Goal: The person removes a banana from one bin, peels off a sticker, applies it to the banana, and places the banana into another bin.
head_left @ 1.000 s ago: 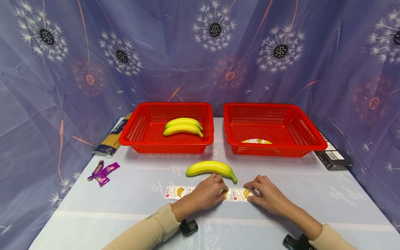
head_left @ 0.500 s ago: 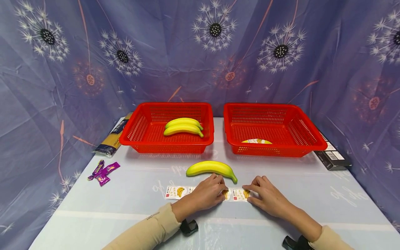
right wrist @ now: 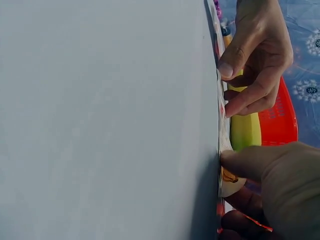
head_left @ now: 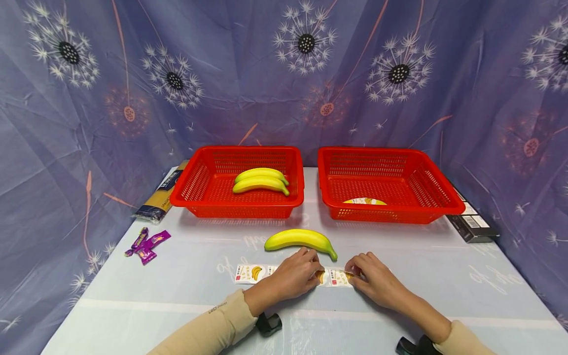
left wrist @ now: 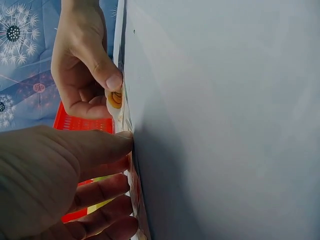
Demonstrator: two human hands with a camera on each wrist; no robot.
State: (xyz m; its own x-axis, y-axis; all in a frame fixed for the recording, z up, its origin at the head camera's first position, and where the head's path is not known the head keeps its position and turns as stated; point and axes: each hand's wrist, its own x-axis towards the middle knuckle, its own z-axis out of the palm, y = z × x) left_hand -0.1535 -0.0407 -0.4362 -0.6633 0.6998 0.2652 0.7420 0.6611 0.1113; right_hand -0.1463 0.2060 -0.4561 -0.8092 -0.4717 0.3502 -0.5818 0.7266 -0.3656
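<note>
A strip of white stickers point(head_left: 245, 272) printed with bananas lies flat across the table. My left hand point(head_left: 294, 274) holds its middle down, thumb and fingertips on the strip and covering part of it. At the right end, my right hand point(head_left: 376, 280) pinches the round, banana-printed part of the end sticker point(left wrist: 115, 101) between thumb and forefinger. That round part stands up from the table in the left wrist view; how much has come off the backing is unclear. Just beyond the left hand lies a yellow-green banana point(head_left: 298, 237), touching or nearly touching its knuckles.
Behind stand a left red basket point(head_left: 239, 211) with two bananas point(head_left: 261, 183) and a right red basket point(head_left: 390, 215) with a labelled banana point(head_left: 366, 200). Purple-wrapped sweets point(head_left: 146, 246) and a spaghetti packet point(head_left: 159, 199) are left; a black box point(head_left: 472, 228) is right.
My right hand has shifted slightly left along the strip, and its fingers now cover more of the end sticker's banana print. The left hand stays in place.
</note>
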